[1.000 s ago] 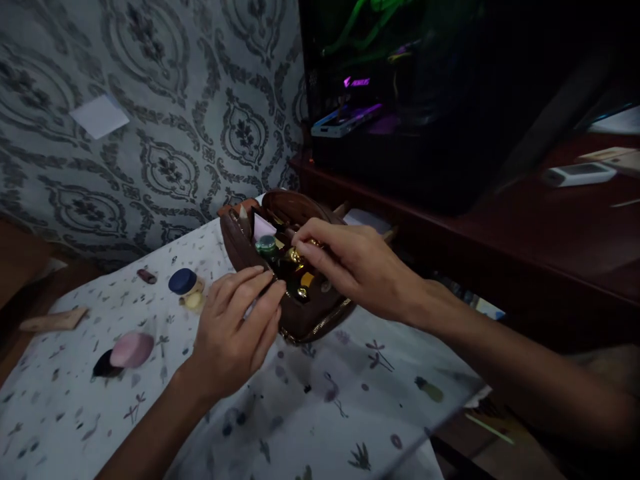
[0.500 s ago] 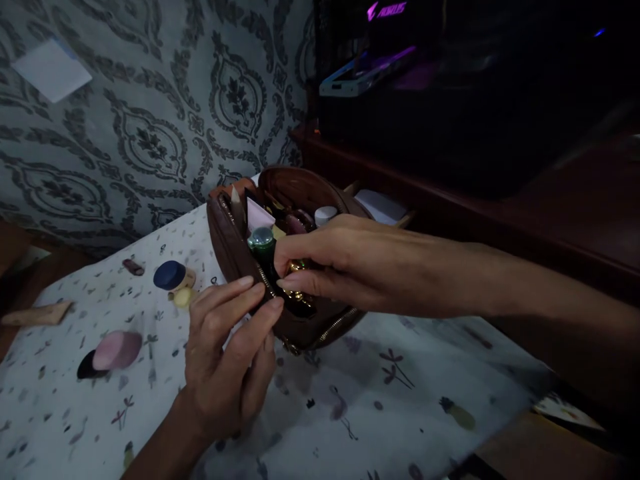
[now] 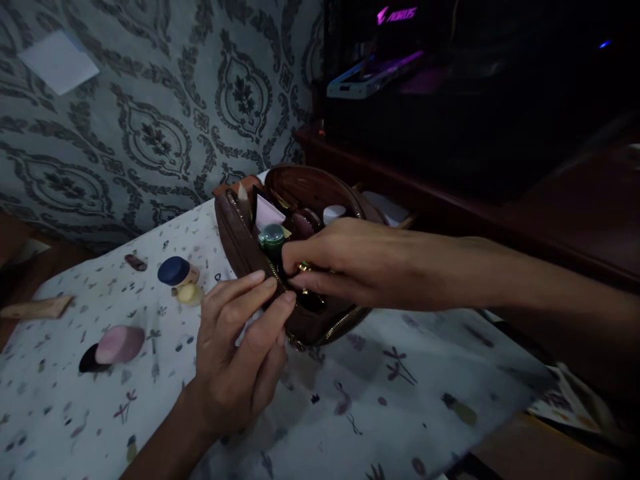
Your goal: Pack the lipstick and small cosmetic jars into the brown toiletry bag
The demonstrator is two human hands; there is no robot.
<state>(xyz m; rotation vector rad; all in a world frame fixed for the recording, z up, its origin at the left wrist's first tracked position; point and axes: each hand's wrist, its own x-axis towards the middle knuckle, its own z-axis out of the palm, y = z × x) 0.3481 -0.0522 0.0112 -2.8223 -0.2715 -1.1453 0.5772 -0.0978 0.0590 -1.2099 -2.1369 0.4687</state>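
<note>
A brown zip pouch (image 3: pixel 240 233) stands unzipped on a white printed cloth (image 3: pixel 350 400), packed with small cosmetics, among them a green-capped bottle (image 3: pixel 271 235) and a white-capped one (image 3: pixel 333 213). My left hand (image 3: pixel 240 347) presses its fingertips on the pouch's near rim, holding it apart. Reaching in from the right, my right hand (image 3: pixel 340 263) pinches a small gold-coloured item (image 3: pixel 303 268) inside the pouch; I cannot make out what it is.
On the cloth to the left lie a blue-lidded jar (image 3: pixel 175 271), a pink sponge (image 3: pixel 120 344), a small dark piece (image 3: pixel 135 262) and a tan strip (image 3: pixel 35 308). A dark wooden desk (image 3: pixel 450 193) with a lit computer case (image 3: pixel 400 80) rises behind. Patterned wall at the back.
My right hand has dipped deeper into the pouch and closed its fingers on the gold item. My left hand stays on the rim. The camera has tilted down.
</note>
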